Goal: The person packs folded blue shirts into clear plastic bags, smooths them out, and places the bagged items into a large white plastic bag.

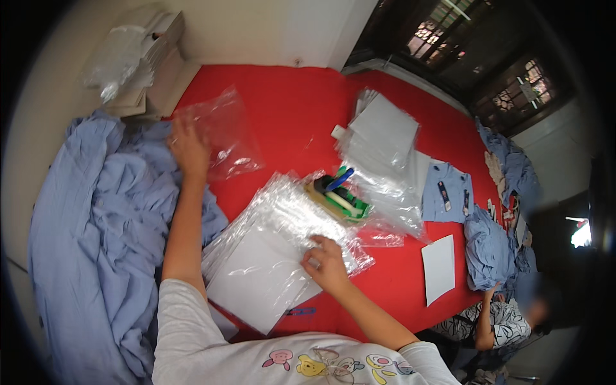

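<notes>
My left hand [188, 146] reaches to the far left, its fingers stretched out over the edge of a clear plastic bag [232, 131]. That bag lies on the red cloth, beside the pile of light-blue garments [122, 212]. My right hand [327, 264] hovers over or rests on the right side of a stack of clear plastic sleeves [253, 269] with white sheets inside. Its fingers are loosely curled and apart, with nothing visible in them. Beyond the right hand, a small yellow-green box [337, 200] with a blue-handled tool sits on the sleeves.
A second stack of white sheets in plastic [385, 135] lies further back. Right of it are a folded blue shirt [447, 192] and a white sheet [439, 271]. Cardboard pieces [170, 83] lean at the back left. A co-worker [491, 321] handles blue garments at the right.
</notes>
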{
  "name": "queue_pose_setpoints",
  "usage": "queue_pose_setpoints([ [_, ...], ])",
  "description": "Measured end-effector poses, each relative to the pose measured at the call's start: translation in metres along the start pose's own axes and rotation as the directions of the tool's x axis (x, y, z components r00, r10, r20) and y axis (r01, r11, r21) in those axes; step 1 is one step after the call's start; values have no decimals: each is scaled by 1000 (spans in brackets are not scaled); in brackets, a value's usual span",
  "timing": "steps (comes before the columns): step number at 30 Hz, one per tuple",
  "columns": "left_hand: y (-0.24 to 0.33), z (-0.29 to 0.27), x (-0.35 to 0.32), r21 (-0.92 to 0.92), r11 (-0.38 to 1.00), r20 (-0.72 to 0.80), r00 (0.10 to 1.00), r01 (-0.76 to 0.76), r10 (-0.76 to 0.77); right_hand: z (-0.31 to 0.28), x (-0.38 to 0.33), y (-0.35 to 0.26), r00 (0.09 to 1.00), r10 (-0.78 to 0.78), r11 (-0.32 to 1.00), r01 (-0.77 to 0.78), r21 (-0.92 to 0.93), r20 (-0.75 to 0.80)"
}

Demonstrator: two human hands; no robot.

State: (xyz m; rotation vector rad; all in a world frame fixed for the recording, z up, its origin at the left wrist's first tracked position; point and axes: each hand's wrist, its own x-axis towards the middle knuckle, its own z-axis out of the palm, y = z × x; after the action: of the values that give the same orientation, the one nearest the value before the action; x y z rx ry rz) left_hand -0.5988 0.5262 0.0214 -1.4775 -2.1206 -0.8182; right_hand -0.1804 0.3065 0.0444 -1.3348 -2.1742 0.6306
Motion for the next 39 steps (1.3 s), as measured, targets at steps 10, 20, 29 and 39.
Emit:
queue_pose_setpoints([
  [10, 75, -116, -121, -598, 763, 513, 848, 245, 130, -64, -81, 1, 981, 143, 970, -165, 179, 131],
  [20, 207, -256, -307, -423, 709, 889, 410, 564, 205, -179, -218, 91, 931, 334, 920, -356, -164, -147],
  [29, 280, -290, -344, -625, 641, 751, 567, 446, 339, -216, -249, 111, 857, 420, 895, -335, 295, -299],
  [39, 352, -291, -386, -571, 799, 730, 562, 190, 388, -229, -278, 142, 929, -14, 976, -67, -206, -370],
])
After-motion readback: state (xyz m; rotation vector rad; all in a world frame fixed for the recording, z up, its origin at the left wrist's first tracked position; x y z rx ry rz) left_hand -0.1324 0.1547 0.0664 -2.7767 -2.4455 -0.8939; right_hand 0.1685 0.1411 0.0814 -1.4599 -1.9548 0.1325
